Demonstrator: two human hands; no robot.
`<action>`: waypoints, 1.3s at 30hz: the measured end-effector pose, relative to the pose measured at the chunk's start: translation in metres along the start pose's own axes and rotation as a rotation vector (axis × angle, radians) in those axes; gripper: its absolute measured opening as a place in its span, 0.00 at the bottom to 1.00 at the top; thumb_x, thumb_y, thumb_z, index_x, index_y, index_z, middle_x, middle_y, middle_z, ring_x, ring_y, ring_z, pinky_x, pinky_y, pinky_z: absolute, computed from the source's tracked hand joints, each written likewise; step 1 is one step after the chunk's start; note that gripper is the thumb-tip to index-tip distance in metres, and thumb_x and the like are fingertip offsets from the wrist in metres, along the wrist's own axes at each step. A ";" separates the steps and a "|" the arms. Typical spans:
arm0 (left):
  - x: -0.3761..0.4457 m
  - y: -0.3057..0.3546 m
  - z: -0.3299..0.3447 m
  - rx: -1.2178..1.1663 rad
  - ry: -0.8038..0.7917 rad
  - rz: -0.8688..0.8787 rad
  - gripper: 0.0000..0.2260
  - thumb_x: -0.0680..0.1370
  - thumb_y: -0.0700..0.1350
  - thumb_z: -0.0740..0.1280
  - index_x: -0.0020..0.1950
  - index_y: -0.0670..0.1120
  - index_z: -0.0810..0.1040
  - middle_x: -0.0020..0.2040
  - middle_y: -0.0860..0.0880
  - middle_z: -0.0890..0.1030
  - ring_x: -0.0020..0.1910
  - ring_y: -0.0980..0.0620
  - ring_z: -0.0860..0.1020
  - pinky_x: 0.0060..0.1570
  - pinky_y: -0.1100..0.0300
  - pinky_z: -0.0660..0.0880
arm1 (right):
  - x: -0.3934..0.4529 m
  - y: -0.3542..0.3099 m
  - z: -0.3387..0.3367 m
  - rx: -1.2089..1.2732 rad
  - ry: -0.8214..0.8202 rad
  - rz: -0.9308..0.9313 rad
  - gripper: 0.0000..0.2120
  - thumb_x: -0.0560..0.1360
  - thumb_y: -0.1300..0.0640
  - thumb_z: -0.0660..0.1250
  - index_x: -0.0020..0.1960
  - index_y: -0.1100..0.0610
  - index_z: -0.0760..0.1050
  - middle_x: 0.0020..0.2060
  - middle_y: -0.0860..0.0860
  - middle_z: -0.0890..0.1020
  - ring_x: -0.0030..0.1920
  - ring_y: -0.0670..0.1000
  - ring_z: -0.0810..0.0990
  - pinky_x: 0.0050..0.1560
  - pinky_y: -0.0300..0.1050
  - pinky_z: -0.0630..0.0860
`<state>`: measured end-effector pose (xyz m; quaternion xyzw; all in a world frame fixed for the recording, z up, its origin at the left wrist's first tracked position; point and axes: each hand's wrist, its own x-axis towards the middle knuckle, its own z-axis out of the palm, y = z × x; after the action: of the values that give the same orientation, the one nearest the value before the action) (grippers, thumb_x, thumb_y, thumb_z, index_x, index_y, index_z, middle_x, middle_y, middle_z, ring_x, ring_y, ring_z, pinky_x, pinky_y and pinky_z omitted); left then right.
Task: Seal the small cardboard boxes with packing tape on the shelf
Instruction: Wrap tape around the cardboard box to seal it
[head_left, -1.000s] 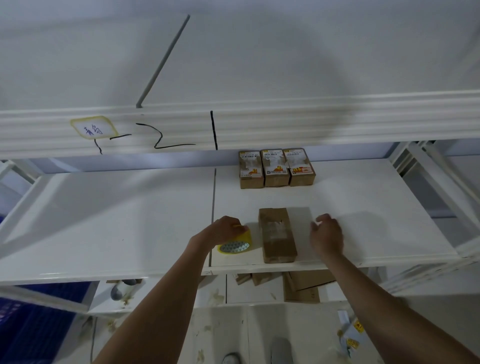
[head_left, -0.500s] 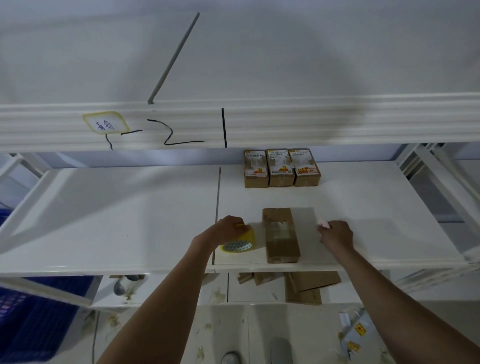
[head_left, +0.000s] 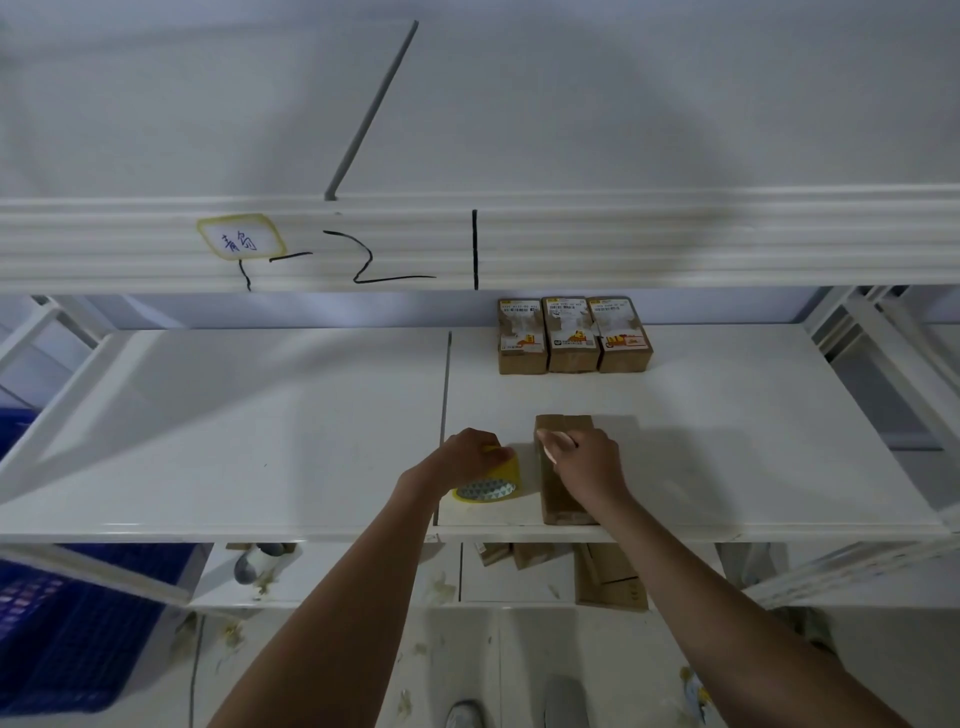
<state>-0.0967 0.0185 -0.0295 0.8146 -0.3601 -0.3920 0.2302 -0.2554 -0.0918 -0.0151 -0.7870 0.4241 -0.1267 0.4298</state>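
Note:
A plain brown cardboard box lies lengthwise near the front edge of the white shelf. My right hand rests over the top of that box with curled fingers, pinching a small pale strip above the box's far half. Left of the box stands a yellow roll of packing tape, and my left hand grips it from above. Three labelled small boxes stand side by side at the back of the shelf.
An upper shelf beam with marker lines and a yellow-edged label hangs above. White uprights close the right side. Below are flat cardboard pieces, a grey roll and a blue crate.
My right hand has moved left from the bare shelf beside the box onto the box top. My left hand has stayed on the tape roll.

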 end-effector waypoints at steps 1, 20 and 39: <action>0.000 0.000 0.000 0.005 0.002 0.003 0.13 0.82 0.54 0.63 0.56 0.45 0.80 0.55 0.43 0.80 0.54 0.43 0.80 0.57 0.49 0.79 | -0.002 -0.001 0.005 -0.039 -0.025 -0.024 0.19 0.81 0.47 0.64 0.46 0.62 0.80 0.37 0.48 0.81 0.37 0.45 0.78 0.36 0.33 0.68; -0.006 -0.004 -0.006 -0.012 -0.049 0.042 0.15 0.83 0.52 0.60 0.61 0.43 0.78 0.56 0.44 0.79 0.53 0.46 0.79 0.54 0.54 0.77 | -0.017 0.009 0.014 -0.206 -0.196 -0.160 0.10 0.84 0.54 0.59 0.62 0.55 0.61 0.48 0.52 0.75 0.41 0.47 0.77 0.36 0.34 0.72; -0.005 -0.003 -0.004 0.010 -0.033 0.026 0.14 0.83 0.52 0.60 0.61 0.44 0.78 0.57 0.44 0.79 0.54 0.46 0.79 0.54 0.55 0.77 | -0.015 0.010 0.018 -0.243 -0.224 -0.203 0.05 0.84 0.54 0.58 0.59 0.52 0.64 0.47 0.51 0.78 0.40 0.47 0.77 0.33 0.36 0.68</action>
<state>-0.0941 0.0250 -0.0269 0.8044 -0.3766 -0.4006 0.2252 -0.2598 -0.0730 -0.0309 -0.8810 0.3044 -0.0288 0.3610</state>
